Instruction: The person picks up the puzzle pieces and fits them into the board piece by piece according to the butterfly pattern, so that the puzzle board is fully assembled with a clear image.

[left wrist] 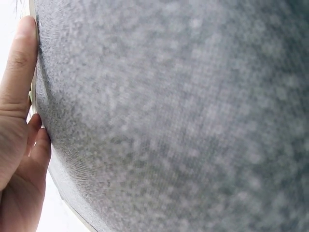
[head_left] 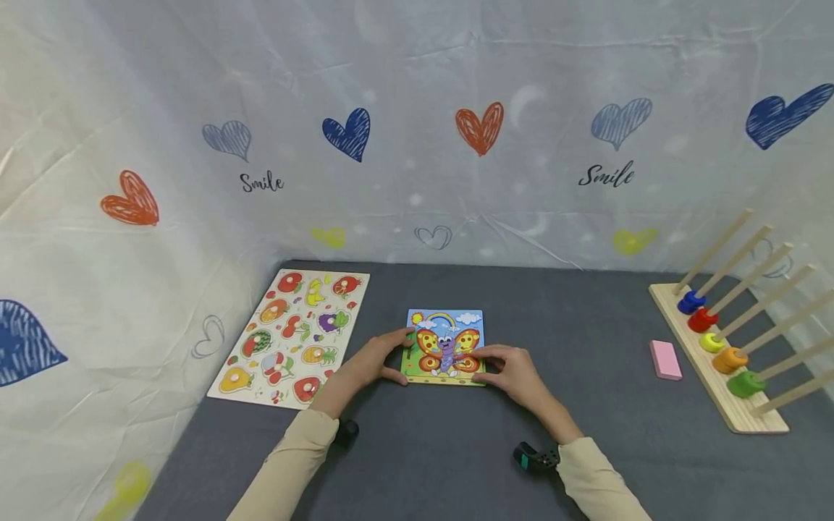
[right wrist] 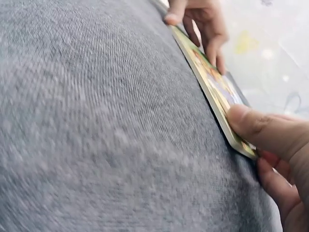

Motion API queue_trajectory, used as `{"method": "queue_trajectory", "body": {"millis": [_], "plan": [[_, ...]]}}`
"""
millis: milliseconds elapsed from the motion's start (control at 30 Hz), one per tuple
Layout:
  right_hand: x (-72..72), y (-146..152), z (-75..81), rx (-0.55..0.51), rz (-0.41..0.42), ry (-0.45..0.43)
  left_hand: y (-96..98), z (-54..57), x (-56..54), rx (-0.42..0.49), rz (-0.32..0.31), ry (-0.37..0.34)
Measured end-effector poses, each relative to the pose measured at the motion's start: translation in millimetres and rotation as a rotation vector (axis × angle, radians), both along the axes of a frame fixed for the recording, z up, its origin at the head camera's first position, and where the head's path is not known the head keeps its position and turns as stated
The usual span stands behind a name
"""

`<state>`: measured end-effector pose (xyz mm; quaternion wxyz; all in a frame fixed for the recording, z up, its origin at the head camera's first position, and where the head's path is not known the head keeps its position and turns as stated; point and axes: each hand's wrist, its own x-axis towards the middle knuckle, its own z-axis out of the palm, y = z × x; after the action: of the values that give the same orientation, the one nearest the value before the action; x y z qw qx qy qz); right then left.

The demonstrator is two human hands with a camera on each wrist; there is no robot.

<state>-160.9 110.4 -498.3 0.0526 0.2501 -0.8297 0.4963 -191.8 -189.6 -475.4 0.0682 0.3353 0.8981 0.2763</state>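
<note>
A square butterfly puzzle board [head_left: 446,365] lies on the dark grey cloth, its picture facing up under a rainbow and blue sky. My left hand [head_left: 373,359] holds its left side, thumb by the near corner and fingers farther up the edge. On the opposite side my right hand [head_left: 515,370] grips the right edge, with the thumb near the front corner. The right wrist view shows the board [right wrist: 207,79] between both hands, the right thumb [right wrist: 241,118] pressing its edge. In the left wrist view, the left hand [left wrist: 19,121] touches the board's thin edge; its picture is hidden there.
Left of the hands lies a fruit puzzle board [head_left: 296,340], close to the left forearm. A pink block [head_left: 665,360] sits on the right, beside a wooden peg stand [head_left: 723,387] with coloured rings and tall pegs. A heart-printed curtain [head_left: 417,195] rises behind the table.
</note>
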Motion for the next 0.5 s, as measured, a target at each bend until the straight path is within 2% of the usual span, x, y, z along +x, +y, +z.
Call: {"method": "queue_trajectory", "body": {"millis": [100, 200, 400, 500], "plan": [[-0.8, -4.9, 3.2, 0.078, -0.019, 0.063, 0.0, 1.8, 0.2, 0.006, 0.009, -0.002], [-1.4, -7.4, 6.3, 0.14, -0.021, 0.082, 0.2, 3.0, 0.4, 0.009, 0.013, -0.009], [-1.0, -10.0, 9.5, 0.21, -0.032, 0.063, 1.3, 3.0, 1.1, 0.007, 0.011, -0.015], [0.3, -9.6, 9.3, 0.206, -0.059, 0.038, 2.2, 2.6, 1.1, 0.002, 0.009, -0.007]]}}
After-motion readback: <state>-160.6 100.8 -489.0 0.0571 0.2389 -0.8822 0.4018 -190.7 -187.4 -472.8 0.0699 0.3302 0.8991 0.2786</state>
